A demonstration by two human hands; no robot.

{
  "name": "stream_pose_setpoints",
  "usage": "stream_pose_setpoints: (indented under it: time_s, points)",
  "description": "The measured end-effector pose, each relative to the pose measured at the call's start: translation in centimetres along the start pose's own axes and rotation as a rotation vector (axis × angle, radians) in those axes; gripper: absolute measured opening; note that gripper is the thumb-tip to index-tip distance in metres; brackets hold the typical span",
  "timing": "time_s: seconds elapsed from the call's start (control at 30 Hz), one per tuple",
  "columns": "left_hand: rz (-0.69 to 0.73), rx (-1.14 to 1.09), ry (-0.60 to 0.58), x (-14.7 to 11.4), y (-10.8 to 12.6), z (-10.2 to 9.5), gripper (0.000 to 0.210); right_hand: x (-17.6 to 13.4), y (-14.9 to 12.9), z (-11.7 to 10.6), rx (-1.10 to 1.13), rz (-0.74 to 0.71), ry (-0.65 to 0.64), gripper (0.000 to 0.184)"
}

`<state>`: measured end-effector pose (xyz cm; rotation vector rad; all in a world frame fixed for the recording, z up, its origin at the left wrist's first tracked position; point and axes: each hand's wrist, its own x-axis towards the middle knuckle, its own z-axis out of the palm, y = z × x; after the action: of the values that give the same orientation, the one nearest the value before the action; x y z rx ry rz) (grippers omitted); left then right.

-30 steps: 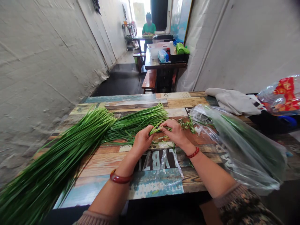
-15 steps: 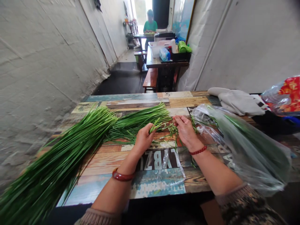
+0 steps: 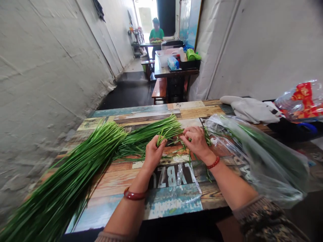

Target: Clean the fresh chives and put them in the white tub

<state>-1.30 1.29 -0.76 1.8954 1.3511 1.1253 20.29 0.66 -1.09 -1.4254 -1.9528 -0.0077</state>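
My left hand (image 3: pixel 153 153) is closed around a small bunch of garlic chives (image 3: pixel 160 137), their pale cut ends poking up past the thumb. To its right, my right hand (image 3: pixel 198 143) has its fingers curled and thumb pressed in, just above loose chive scraps (image 3: pixel 186 148) on the table. Whatever is between those fingers is hidden. Behind my left hand lies a bundle of chives (image 3: pixel 153 131), stems pointing right. A much larger chive pile (image 3: pixel 80 171) spreads along the left side, its leaves trailing over the near edge.
A clear plastic bag (image 3: pixel 275 171) with more greens lies on the right of the patterned wooden table (image 3: pixel 113 173). Behind it are a pale cloth (image 3: pixel 248 109) and a red-printed package (image 3: pixel 302 101). Farther off, a person in green (image 3: pixel 156 33) sits at another table.
My right hand has come down over the scraps, its fingers curling in. My left hand keeps the chives, now held more upright. The view has shifted slightly.
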Motion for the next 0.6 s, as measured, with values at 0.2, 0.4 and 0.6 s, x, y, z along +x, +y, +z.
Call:
stream_pose_setpoints:
  time_s: [0.2,0.4,0.6]
  points:
    - [0.044,0.105,0.151,-0.5,0.0,-0.2,0.03,-0.3,-2.1,0.1,0.03,-0.164,-0.133,0.029]
    - [0.278,0.448,0.183,-0.7,2.4,-1.4,0.017,-1.9,-6.2,2.1,0.089,-0.632,-0.31,0.03]
    - [0.103,0.71,0.115,-3.6,2.7,-2.1,0.017,-3.2,-6.6,3.0,0.076,-0.702,-0.375,0.027]
